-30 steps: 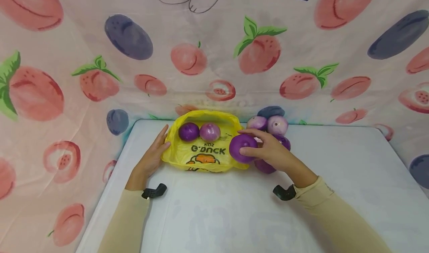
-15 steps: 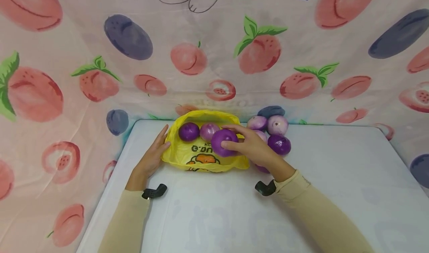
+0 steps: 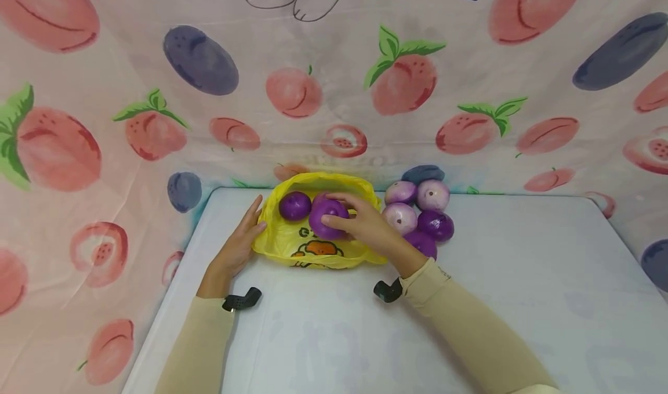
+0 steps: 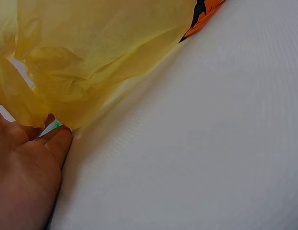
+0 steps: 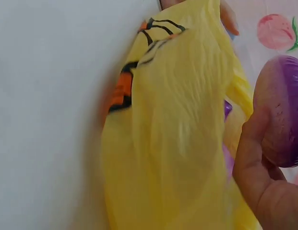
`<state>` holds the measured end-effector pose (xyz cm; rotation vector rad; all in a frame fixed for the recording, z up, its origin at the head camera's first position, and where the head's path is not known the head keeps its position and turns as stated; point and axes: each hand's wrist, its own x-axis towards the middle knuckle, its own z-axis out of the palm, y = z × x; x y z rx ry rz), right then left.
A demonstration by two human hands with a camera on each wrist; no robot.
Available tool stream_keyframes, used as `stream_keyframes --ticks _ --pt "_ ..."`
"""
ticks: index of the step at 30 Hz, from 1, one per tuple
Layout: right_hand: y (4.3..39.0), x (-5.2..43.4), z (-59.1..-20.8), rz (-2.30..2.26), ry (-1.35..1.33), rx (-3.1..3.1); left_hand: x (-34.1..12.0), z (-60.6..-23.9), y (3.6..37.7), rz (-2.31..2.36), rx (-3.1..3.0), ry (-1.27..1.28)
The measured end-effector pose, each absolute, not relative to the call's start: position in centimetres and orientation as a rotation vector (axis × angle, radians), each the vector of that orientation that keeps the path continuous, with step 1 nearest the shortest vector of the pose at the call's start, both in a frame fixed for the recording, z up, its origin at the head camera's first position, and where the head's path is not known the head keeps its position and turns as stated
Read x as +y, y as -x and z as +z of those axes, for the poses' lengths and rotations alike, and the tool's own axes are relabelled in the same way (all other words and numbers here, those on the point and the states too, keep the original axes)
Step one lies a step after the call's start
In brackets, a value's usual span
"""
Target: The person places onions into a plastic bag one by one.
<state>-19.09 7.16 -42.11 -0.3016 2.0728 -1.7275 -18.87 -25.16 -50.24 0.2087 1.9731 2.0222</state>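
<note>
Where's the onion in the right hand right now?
In the head view the onion is gripped by the right hand over the open yellow bag, just right of the dark purple onion already inside it.

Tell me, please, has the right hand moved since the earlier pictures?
Yes: the right hand, gripping a purple onion, moved left over the yellow bag.

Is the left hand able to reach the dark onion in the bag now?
Probably yes. The left hand rests at the bag's left edge, the mouth is open, and the dark onion lies uncovered nearby.
</note>
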Motion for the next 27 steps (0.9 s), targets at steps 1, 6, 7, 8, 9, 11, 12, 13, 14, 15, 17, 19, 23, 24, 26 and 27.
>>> stream_keyframes --ticks 1,6,7,8,9,11,12,13,14,15,17,19,23,24,26,27 --pt "19.2 6.8 -42.2 -1.729 0.297 2.069 -25.2 -50.3 18.9 2.024 1.97 -0.21" --pt "19.4 4.8 -42.9 -1.756 0.266 2.025 -25.3 -50.4 18.9 2.026 1.968 -0.207" --pt "19.4 4.4 -43.0 -1.75 0.264 2.036 -25.3 -50.4 18.9 2.025 1.965 -0.21" --pt "19.5 4.0 -43.1 -1.739 0.276 2.056 -25.3 -50.4 18.9 2.021 1.968 -0.211" --pt "19.5 3.7 -43.1 -1.732 0.287 2.072 -25.3 -50.3 18.9 2.021 1.969 -0.215" --pt "19.5 3.0 -43.2 -1.695 0.308 2.14 -25.3 -50.3 18.9 2.02 1.97 -0.215" --pt "19.5 2.7 -43.3 -1.673 0.316 2.178 -25.3 -50.2 18.9 2.02 1.971 -0.219" --pt "19.5 2.4 -43.3 -1.652 0.317 2.215 -25.3 -50.2 18.9 2.022 1.968 -0.221" --pt "19.5 2.1 -43.4 -1.638 0.324 2.24 -25.3 -50.2 18.9 2.024 1.968 -0.222" --pt "19.5 1.8 -43.5 -1.621 0.323 2.267 -25.2 -50.2 18.9 2.027 1.968 -0.223" --pt "19.5 1.2 -43.7 -1.59 0.317 2.309 -25.3 -50.2 19.0 2.03 1.968 -0.228" --pt "19.4 0.6 -44.0 -1.575 0.303 2.329 -25.3 -50.2 19.0 2.031 1.97 -0.229" --pt "19.3 -0.2 -44.5 -1.543 0.269 2.346 -25.3 -50.3 19.0 2.016 1.982 -0.22" --pt "19.2 -0.4 -44.6 -1.54 0.263 2.342 -25.3 -50.3 19.0 2.011 1.986 -0.217" --pt "19.2 -0.6 -44.9 -1.541 0.259 2.334 -25.3 -50.3 19.0 2.001 1.994 -0.211" --pt "19.2 -0.7 -45.0 -1.543 0.256 2.329 -25.2 -50.3 19.0 1.997 1.998 -0.207"
